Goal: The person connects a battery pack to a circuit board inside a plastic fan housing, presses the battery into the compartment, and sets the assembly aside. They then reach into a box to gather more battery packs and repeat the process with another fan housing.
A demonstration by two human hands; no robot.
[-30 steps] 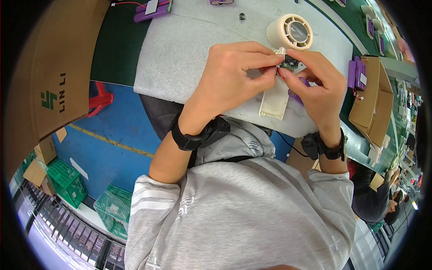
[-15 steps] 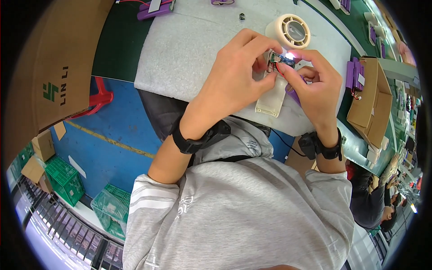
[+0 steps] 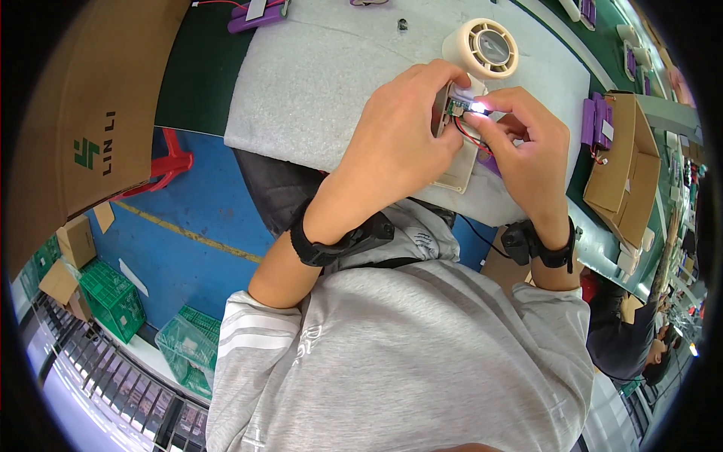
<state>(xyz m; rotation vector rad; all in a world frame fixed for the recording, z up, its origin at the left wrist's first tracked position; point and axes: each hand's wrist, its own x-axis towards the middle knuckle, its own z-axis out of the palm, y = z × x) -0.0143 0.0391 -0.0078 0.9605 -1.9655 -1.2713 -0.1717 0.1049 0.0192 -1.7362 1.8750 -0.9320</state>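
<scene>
A small green circuit board (image 3: 456,108) with red and black wires (image 3: 470,138) is between my two hands, a bright white light glowing at its right end. My left hand (image 3: 410,132) is closed around the board's left side, thumb below and fingers above. My right hand (image 3: 531,143) pinches the lit end between thumb and forefinger. Under the hands lies a cream plastic casing (image 3: 457,179), mostly covered. Part of a purple battery pack (image 3: 488,163) shows beneath my right hand. Just beyond stands a cream round fan head (image 3: 456,51) with a ringed, spoked front.
A white foam sheet (image 3: 301,98) covers the work table. Purple battery packs lie at its far left (image 3: 256,16) and beside an open cardboard box (image 3: 623,173) at right. A large cardboard box (image 3: 90,90) and a red stool (image 3: 175,154) stand left. A co-worker (image 3: 621,335) is at lower right.
Both hands have shifted slightly with the board, which has turned a little. The left hand has come lower and covers more of the casing; the red and black wires show more clearly.
</scene>
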